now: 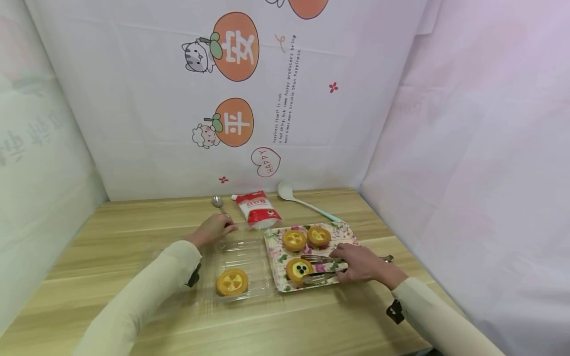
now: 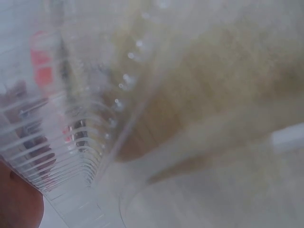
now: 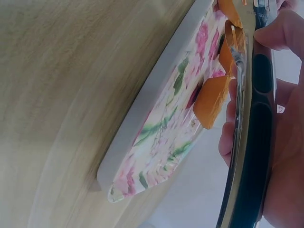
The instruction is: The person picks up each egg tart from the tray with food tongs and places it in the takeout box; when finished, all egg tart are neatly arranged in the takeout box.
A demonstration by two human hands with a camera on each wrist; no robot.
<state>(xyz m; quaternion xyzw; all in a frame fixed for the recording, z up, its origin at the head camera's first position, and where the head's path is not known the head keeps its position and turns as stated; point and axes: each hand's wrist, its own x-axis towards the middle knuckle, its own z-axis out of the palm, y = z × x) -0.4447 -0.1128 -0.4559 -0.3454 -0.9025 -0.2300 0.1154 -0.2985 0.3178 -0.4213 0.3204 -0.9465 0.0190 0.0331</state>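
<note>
The right hand (image 1: 359, 263) grips metal tongs (image 1: 319, 258); to its left, their tips flank a berry-topped tart (image 1: 294, 270) on the floral tray (image 1: 277, 264); the left hand (image 1: 211, 230) is at the clear container (image 1: 242, 253), its grip unclear.

Head view looks down on the tray (image 1: 279, 258); right wrist's, up close.

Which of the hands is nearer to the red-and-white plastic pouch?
Left. The left hand is just left of the pouch; the right hand is farther off to its right, gripping silver metal tongs.
</note>
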